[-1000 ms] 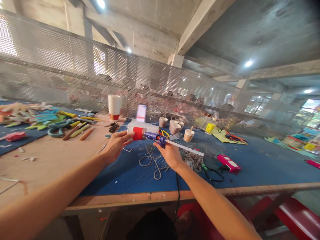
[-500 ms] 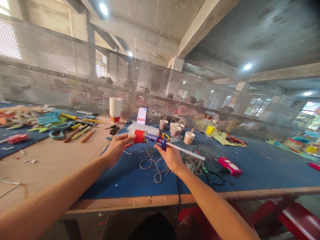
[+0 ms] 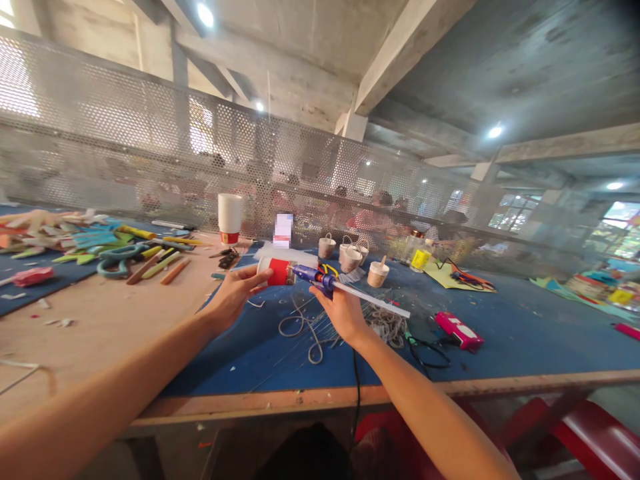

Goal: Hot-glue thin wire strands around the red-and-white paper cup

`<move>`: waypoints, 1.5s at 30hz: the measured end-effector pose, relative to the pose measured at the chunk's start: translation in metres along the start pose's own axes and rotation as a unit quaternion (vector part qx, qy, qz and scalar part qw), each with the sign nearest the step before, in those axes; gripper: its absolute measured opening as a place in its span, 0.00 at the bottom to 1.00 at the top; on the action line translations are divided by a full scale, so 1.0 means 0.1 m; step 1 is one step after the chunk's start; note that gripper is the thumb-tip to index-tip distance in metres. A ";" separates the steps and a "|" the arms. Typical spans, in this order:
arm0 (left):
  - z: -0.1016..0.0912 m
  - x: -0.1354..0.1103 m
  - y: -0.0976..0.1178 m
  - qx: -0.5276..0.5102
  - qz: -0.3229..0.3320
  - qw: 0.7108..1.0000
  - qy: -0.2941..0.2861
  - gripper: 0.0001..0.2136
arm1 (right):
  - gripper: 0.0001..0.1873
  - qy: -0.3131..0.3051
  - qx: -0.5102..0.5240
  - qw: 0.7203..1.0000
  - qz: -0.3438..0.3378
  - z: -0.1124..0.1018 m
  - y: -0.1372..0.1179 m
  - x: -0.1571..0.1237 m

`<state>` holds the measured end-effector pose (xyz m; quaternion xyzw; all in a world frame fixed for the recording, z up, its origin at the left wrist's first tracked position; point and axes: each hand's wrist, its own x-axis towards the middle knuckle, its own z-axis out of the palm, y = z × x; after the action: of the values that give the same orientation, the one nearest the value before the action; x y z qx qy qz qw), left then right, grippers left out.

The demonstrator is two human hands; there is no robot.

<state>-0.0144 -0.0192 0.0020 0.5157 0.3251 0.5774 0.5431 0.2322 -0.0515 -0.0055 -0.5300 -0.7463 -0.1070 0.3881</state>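
Observation:
My left hand [image 3: 234,295] is closed round a paper cup [image 3: 278,270] with a red band, held on its side above the blue mat. My right hand [image 3: 342,311] grips a purple glue gun [image 3: 311,276] whose nozzle points at the cup's side. A white glue stick [image 3: 373,301] juts out of the gun's back to the right, and its black cord [image 3: 355,380] hangs down over the table's front edge. Loose twine [image 3: 305,327] lies on the mat below both hands.
Small twine-wrapped cups [image 3: 351,257] stand behind the hands. A stack of paper cups [image 3: 229,218] and scissors [image 3: 117,258] with coloured sticks lie at the left. A pink tool [image 3: 459,330] lies at the right. A perforated metal screen [image 3: 150,153] backs the table, with people beyond it.
Both hands with cup and glue gun have stayed almost still on the mat. The view has shifted slightly upward since a second ago.

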 end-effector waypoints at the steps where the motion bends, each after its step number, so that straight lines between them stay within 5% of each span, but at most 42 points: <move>1: 0.01 -0.01 0.01 -0.001 0.000 1.000 0.000 0.13 | 0.21 0.000 0.000 1.000 0.002 0.00 0.00 0.00; 45: -0.05 0.04 0.02 -0.077 -0.024 0.996 0.028 0.15 | 0.18 -0.039 0.013 0.998 -0.037 0.01 -0.01 -0.03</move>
<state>-0.0187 -0.0149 0.0034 0.4481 0.3068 0.6020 0.5853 0.2316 -0.0530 -0.0082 -0.5007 -0.7812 -0.0911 0.3616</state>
